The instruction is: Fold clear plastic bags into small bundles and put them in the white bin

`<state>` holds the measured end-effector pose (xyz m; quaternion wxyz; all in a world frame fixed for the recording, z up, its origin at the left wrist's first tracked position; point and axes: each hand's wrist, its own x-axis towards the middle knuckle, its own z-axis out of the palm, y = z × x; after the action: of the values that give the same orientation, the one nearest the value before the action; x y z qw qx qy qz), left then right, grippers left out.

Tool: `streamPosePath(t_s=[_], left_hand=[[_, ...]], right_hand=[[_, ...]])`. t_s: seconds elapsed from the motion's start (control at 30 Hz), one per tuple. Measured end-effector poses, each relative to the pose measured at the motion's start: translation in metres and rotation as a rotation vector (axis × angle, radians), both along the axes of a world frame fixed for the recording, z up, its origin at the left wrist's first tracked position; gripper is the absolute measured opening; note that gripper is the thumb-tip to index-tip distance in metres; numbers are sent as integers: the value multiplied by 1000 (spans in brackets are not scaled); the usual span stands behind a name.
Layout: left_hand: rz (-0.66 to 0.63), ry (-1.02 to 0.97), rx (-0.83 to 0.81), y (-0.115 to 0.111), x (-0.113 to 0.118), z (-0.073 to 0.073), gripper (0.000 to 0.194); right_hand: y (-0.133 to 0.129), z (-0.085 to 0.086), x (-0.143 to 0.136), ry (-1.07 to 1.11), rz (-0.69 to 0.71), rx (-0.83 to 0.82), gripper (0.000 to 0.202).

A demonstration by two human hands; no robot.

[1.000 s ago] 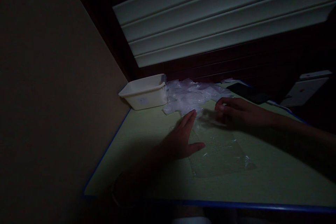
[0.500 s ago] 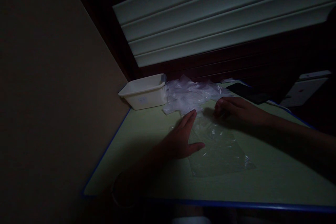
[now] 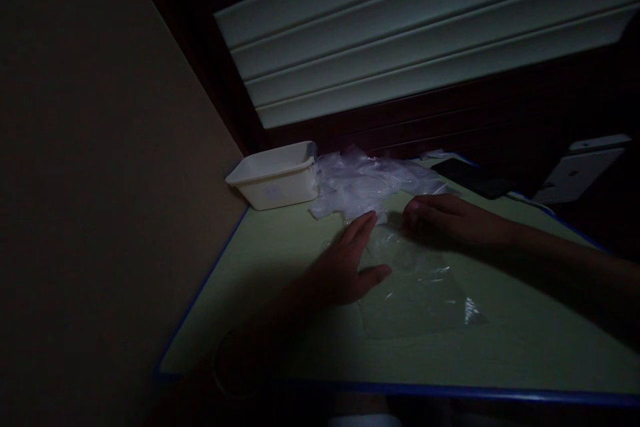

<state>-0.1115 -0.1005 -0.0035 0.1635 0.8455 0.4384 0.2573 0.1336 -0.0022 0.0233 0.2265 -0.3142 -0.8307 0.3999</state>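
Observation:
A clear plastic bag (image 3: 415, 300) lies flat on the pale green tabletop (image 3: 525, 340). My left hand (image 3: 347, 267) rests at the bag's left side, thumb spread away from the outstretched fingers. Over the bag's far edge, my right hand (image 3: 435, 217) has its fingers curled and pressed together; whatever they may pinch is hidden in the dim light. Just beyond both hands sits a loose heap of clear plastic bags (image 3: 355, 180).
A white plastic bin (image 3: 280, 187) stands at the far left, against the wall (image 3: 100, 180). A dark flat object (image 3: 473, 177) lies at the back right, near a white box (image 3: 580, 170). Blue edging (image 3: 450, 392) runs along the table's front.
My right hand has come slightly down and left, nearer the flat bag, and its fingers look more closed. My left hand has hardly moved.

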Motion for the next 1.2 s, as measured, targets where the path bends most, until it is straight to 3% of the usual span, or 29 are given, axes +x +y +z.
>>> streamPosePath(t_s=[0.27, 0.77, 1.03, 1.2], left_hand=[[-96, 54, 95, 0, 1, 2, 68], [-215, 155, 69, -5, 1, 4, 67], [-262, 196, 9, -6, 3, 6, 63], [-271, 190, -11, -6, 3, 9, 69]], right_hand=[[-3, -2, -3, 20, 20, -42, 47], [-3, -3, -2, 11, 39, -31, 47], [-6, -2, -1, 30, -34, 190, 38], [-7, -5, 0, 16, 65, 344, 35]])
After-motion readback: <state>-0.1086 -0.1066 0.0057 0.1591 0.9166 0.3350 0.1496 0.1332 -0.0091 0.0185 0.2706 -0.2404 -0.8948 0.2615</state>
